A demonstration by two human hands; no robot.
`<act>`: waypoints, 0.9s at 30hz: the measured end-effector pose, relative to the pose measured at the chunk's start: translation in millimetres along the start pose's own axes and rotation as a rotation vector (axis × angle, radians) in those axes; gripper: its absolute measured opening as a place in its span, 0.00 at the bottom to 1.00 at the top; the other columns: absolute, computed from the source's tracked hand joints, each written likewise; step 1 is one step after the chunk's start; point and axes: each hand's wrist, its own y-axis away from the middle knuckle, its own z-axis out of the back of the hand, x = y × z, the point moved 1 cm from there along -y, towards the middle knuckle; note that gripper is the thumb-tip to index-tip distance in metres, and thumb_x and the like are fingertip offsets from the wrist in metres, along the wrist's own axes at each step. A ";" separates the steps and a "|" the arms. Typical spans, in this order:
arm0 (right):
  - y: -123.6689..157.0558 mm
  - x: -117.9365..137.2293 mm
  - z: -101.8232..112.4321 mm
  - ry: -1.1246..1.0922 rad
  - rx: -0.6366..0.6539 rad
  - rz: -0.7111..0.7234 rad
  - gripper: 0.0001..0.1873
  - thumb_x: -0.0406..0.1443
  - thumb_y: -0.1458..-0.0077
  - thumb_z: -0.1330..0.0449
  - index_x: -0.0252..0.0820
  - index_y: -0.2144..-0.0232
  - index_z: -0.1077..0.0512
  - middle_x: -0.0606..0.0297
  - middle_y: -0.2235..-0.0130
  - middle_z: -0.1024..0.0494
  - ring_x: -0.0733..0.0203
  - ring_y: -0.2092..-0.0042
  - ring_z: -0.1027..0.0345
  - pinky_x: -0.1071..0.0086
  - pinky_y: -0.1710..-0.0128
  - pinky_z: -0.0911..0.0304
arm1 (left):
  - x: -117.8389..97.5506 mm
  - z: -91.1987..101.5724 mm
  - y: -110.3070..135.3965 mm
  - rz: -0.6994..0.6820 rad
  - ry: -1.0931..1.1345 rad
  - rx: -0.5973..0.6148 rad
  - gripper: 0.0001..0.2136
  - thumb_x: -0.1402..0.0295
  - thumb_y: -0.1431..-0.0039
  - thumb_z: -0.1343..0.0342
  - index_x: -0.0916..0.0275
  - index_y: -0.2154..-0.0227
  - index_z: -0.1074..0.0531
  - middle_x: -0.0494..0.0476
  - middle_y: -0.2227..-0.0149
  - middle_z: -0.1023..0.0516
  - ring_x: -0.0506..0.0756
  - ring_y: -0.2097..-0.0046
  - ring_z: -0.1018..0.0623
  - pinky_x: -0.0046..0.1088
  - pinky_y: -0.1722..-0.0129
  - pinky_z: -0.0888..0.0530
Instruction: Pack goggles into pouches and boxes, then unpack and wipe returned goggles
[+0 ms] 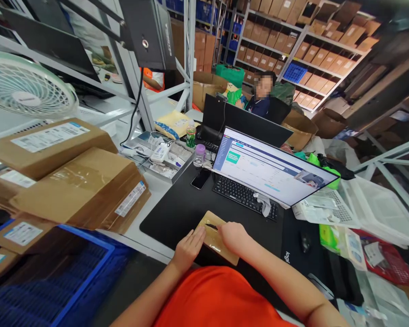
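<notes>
A small brown cardboard box (218,245), with shiny tape across its top, lies on the black desk mat (177,204) in front of my body. My left hand (190,247) rests flat along the box's left side, fingers stretched out and close together. My right hand (234,236) is closed above the box around a slim black cutter (211,226). Only the cutter's front end shows, pointing left over the taped top; the rest is hidden in my fist.
Beyond the box stand a keyboard (240,193) with a crumpled grey cloth and a lit monitor (272,165). A phone (201,178) lies left of them, a mouse (305,241) right. Cardboard boxes (78,186) and a blue crate (88,277) crowd the left. A person sits behind the monitors.
</notes>
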 end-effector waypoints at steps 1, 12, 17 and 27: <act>3.9 0.0 0.6 0.009 0.004 -0.008 0.17 0.31 0.36 0.49 0.41 0.53 0.23 0.49 0.58 0.17 0.48 0.55 0.21 0.61 0.58 0.29 | -0.7 -0.4 -0.6 0.001 0.005 0.005 0.22 0.82 0.35 0.58 0.66 0.42 0.32 0.62 0.44 0.23 0.57 0.41 0.25 0.37 0.41 0.28; 49.7 -30.6 -10.0 0.009 0.035 -0.090 0.13 0.30 0.43 0.41 0.42 0.57 0.22 0.50 0.60 0.16 0.46 0.57 0.20 0.62 0.59 0.29 | -2.7 13.1 -40.9 0.075 0.184 0.373 0.34 0.77 0.47 0.41 0.62 0.36 0.42 0.65 0.35 0.33 0.62 0.35 0.33 0.49 0.33 0.39; 76.0 -53.0 -14.5 -0.025 0.054 -0.155 0.17 0.28 0.38 0.49 0.42 0.56 0.22 0.49 0.61 0.16 0.46 0.58 0.20 0.62 0.61 0.30 | 8.7 8.2 -55.5 0.021 0.204 0.424 0.30 0.78 0.47 0.42 0.63 0.39 0.37 0.64 0.39 0.29 0.62 0.35 0.33 0.51 0.32 0.42; 92.8 -116.2 -33.9 -0.460 -0.224 -0.267 0.18 0.38 0.37 0.46 0.48 0.48 0.24 0.58 0.56 0.17 0.50 0.56 0.22 0.63 0.58 0.34 | 12.0 8.4 -85.8 -0.117 0.211 0.602 0.16 0.81 0.44 0.48 0.64 0.54 0.29 0.61 0.54 0.21 0.60 0.47 0.24 0.44 0.36 0.37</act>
